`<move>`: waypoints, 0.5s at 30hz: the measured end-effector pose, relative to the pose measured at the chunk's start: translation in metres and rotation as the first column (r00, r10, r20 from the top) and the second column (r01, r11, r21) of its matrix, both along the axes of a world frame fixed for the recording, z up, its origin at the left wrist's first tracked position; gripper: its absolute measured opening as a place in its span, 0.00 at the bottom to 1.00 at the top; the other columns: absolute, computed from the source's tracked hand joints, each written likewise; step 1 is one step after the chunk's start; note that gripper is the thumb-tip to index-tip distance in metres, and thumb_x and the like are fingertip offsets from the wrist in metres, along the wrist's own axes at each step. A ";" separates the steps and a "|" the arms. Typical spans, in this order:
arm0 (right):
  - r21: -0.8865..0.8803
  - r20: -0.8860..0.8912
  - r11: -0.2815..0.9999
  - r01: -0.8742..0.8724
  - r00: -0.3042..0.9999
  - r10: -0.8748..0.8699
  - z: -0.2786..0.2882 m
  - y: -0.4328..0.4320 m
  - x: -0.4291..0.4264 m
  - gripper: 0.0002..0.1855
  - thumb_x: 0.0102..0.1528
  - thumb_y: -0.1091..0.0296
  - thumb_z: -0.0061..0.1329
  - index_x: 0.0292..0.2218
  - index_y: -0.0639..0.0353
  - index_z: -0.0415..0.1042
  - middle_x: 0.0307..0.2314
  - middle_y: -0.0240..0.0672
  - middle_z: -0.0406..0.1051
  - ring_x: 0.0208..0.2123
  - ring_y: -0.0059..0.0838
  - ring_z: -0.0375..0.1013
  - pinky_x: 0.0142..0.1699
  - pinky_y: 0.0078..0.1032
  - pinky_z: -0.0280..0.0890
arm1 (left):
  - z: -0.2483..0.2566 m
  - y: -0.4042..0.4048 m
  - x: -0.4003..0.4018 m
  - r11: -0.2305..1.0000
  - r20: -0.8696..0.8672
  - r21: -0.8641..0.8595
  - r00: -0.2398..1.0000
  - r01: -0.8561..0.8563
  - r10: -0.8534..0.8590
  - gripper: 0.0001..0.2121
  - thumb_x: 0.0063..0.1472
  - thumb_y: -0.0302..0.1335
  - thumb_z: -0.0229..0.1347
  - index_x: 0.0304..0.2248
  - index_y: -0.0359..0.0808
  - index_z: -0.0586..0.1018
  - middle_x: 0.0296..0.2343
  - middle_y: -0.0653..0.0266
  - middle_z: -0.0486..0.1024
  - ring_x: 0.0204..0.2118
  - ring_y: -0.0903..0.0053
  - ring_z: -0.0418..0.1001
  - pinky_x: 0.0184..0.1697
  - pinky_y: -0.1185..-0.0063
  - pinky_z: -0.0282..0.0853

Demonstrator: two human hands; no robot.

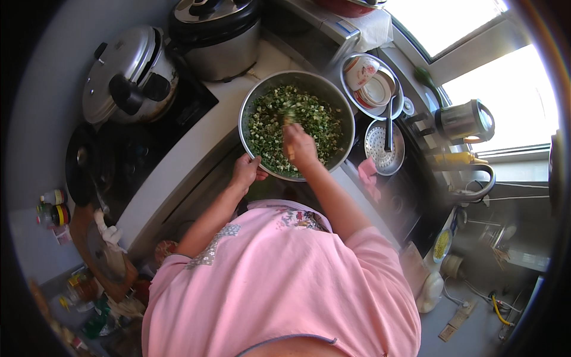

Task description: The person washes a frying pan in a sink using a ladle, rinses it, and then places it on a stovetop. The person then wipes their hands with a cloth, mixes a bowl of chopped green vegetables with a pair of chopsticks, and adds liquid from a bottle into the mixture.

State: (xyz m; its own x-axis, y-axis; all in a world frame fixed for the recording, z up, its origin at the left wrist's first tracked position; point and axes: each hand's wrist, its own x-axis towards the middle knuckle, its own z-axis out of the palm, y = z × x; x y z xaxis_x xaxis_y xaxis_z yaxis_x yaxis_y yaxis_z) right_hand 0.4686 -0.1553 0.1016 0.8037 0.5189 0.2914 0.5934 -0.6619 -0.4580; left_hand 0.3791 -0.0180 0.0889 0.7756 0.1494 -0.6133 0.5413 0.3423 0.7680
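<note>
In front of me is a large stainless steel bowl [346,134] of finely chopped greens mixed with small pale cubes [272,127]. My left hand [247,172] grips its near left rim, with the thumb on the edge and the fingers beneath. Over the mixture, my right hand [301,145] is closed on a slim wooden utensil [291,153], whose lower end is blurred among the greens. Motion blur leaves unclear whether it is a pair of chopsticks.
A pressure cooker [129,76] and an electric cooker [218,44] stand back left. To the right, a metal basin [345,82] holds bowls and a black-handled utensil [388,129]. A perforated metal strainer [374,145], pink cloth [368,176], curved faucet [486,180] and metal jug [464,120] are nearby.
</note>
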 end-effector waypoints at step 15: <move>0.080 -0.077 0.954 -0.289 0.952 0.295 0.015 -0.018 -0.037 0.10 0.36 0.74 0.40 0.26 0.58 0.59 0.22 0.39 0.61 0.19 0.39 0.64 0.22 0.29 0.61 | -0.005 -0.001 -0.002 0.999 0.039 0.022 0.998 0.047 -0.048 0.06 0.53 0.29 0.41 0.26 0.35 0.63 0.16 0.63 0.68 0.14 0.80 0.67 0.15 0.86 0.64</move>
